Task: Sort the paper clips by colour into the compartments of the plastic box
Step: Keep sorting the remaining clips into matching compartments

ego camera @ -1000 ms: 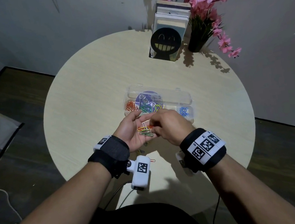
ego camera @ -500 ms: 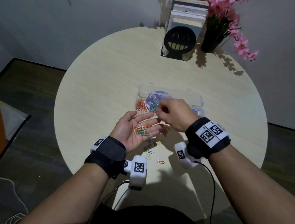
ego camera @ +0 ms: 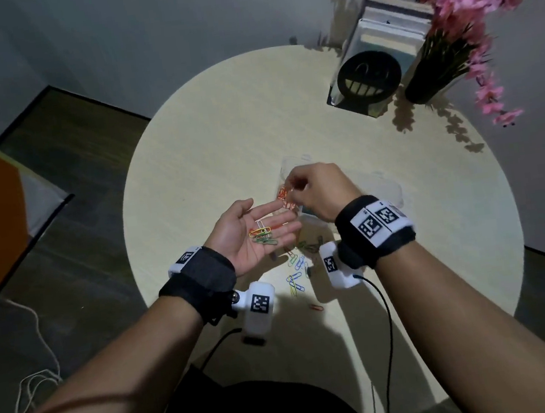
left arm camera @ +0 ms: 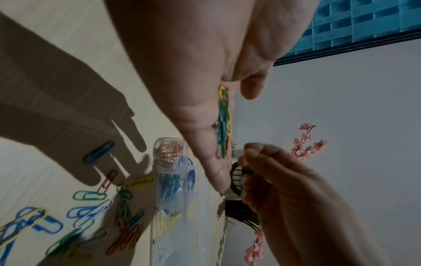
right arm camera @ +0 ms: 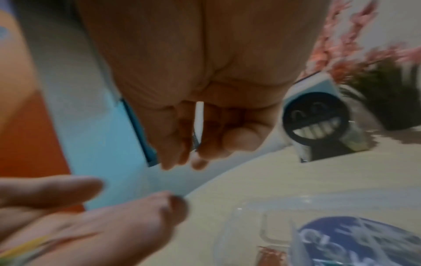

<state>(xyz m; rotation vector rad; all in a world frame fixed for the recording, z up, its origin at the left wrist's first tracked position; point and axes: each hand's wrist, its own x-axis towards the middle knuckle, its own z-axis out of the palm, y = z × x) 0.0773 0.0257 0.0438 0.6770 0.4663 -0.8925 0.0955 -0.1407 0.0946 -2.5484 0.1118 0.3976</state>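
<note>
My left hand (ego camera: 270,215) lies palm up in front of the clear plastic box (ego camera: 394,193), fingers straight, carrying several paper clips (ego camera: 262,235) in white, yellow, orange and green; the left wrist view shows these clips (left arm camera: 224,122) edge-on. My right hand (ego camera: 290,183) hovers over the box's left end, above the orange clips (ego camera: 285,198), and hides most of the box. Its fingers pinch a white clip (right arm camera: 199,117). In the box (left arm camera: 173,239) the orange (left arm camera: 169,153), green (left arm camera: 169,185) and yellow (left arm camera: 168,221) clips lie in separate compartments.
Several loose clips (ego camera: 297,268) lie on the round table (ego camera: 208,138) near my wrists, with one red clip (ego camera: 317,307) closer to me. A black smiley book holder (ego camera: 368,79) and a vase of pink flowers (ego camera: 436,73) stand at the back right.
My right hand lifted from the left palm with the white clip and moved forward over the box's left end. The left hand stayed palm up with its clips.
</note>
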